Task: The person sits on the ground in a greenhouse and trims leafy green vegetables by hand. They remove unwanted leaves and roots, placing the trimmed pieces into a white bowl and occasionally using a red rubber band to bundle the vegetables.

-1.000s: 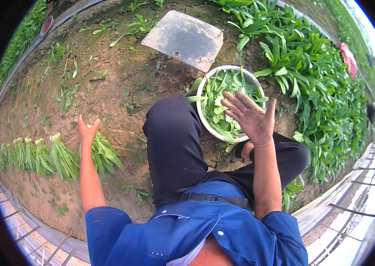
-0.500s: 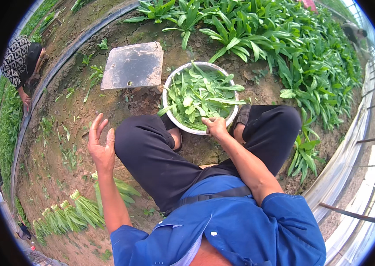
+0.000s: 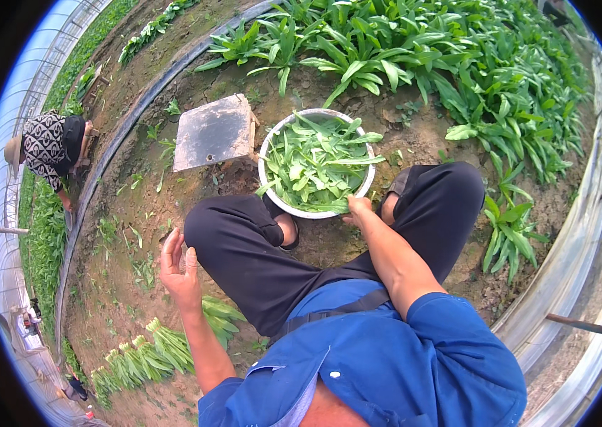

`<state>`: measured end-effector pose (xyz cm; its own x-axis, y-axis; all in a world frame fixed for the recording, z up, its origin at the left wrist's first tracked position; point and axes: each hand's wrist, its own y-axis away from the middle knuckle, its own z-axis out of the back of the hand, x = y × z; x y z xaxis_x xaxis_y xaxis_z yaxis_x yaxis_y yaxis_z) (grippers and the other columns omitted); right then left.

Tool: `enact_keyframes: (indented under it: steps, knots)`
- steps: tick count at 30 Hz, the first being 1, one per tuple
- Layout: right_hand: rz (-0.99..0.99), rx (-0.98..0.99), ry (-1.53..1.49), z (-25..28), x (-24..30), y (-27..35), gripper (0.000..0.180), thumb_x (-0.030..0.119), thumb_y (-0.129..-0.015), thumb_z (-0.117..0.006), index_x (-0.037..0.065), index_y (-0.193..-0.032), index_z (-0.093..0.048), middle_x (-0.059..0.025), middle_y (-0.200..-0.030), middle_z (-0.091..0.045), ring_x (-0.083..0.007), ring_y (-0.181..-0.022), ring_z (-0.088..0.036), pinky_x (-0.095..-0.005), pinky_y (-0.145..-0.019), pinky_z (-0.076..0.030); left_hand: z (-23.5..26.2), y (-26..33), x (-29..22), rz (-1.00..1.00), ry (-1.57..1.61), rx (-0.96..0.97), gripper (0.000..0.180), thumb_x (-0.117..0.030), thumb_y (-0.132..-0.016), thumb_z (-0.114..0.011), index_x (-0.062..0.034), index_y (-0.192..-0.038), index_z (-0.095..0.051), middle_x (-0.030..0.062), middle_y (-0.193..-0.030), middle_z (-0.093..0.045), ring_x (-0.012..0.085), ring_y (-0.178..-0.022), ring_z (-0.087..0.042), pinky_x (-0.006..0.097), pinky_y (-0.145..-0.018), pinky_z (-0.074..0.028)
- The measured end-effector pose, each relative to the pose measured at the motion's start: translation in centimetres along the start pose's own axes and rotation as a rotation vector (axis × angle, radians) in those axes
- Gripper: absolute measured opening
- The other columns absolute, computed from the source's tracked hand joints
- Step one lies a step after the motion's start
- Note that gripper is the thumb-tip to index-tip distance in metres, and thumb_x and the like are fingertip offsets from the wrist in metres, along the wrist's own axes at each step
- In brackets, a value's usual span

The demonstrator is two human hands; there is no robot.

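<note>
A round white basin (image 3: 266, 183) stands on the soil between my feet, heaped with loose green leaves (image 3: 315, 164). My right hand (image 3: 359, 207) is closed on the near right part of its rim; some fingertips are hidden by the basin. Beside my left knee, my left hand (image 3: 181, 274) is raised with its fingers apart and nothing in it. Below that hand, several bundles of leafy green stalks (image 3: 148, 356) lie in a row on the ground, with pale cut ends.
A low stool with a grey, worn square top (image 3: 213, 134) stands left of the basin. Tall leafy plants (image 3: 414, 50) grow ahead and to the right. A dark hose (image 3: 112, 153) curves along the left. Beyond it a person (image 3: 55, 146) bends over plants. Plastic sheeting (image 3: 564, 285) lines the right.
The view has shifted, showing more at the left. My right hand has turned lower on the basin rim, its thumb no longer lying over the leaves. My left hand stays raised.
</note>
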<state>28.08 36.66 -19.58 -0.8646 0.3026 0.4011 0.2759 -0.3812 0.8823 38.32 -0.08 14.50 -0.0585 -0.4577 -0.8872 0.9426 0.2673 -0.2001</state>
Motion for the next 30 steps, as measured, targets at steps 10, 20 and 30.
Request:
enact_keyframes:
  steps: [10,20,30]
  knots:
    - [0.379,-0.368,0.349,4.0,11.0,0.6,0.033,0.029,-0.086,-0.067,0.002,-0.103,-0.078,-0.0214,-0.109,-0.074,-0.0384,-0.105,-0.071,-0.0455,-0.094,-0.054,2.1,1.4,-2.2,-0.035,-0.07,0.039,0.038,-0.005,-0.098,-0.066,0.0024,-0.134,-0.058,0.0171,-0.144,-0.056,0.0268,-0.131,-0.056,0.04,-0.113,-0.044]
    - [0.412,-0.151,0.523,16.2,26.9,-0.5,0.05,0.041,-0.089,-0.075,-0.004,-0.11,-0.073,-0.0181,-0.11,-0.075,-0.0284,-0.084,-0.077,-0.0424,-0.072,-0.061,-3.3,-7.2,-1.6,-0.099,-0.034,0.202,0.035,-0.007,-0.095,-0.069,-0.0008,-0.129,-0.063,0.0118,-0.143,-0.059,0.022,-0.128,-0.059,0.038,-0.11,-0.045]
    - [0.778,-0.263,0.029,37.1,20.1,9.1,0.04,0.037,-0.098,-0.066,0.001,-0.115,-0.071,-0.01,-0.099,-0.076,-0.0161,-0.078,-0.073,-0.0271,-0.061,-0.053,-13.6,-20.9,2.7,-0.105,0.022,0.623,0.032,-0.004,-0.098,-0.066,0.0011,-0.13,-0.063,0.0105,-0.128,-0.067,0.0178,-0.114,-0.066,0.031,-0.102,-0.05]
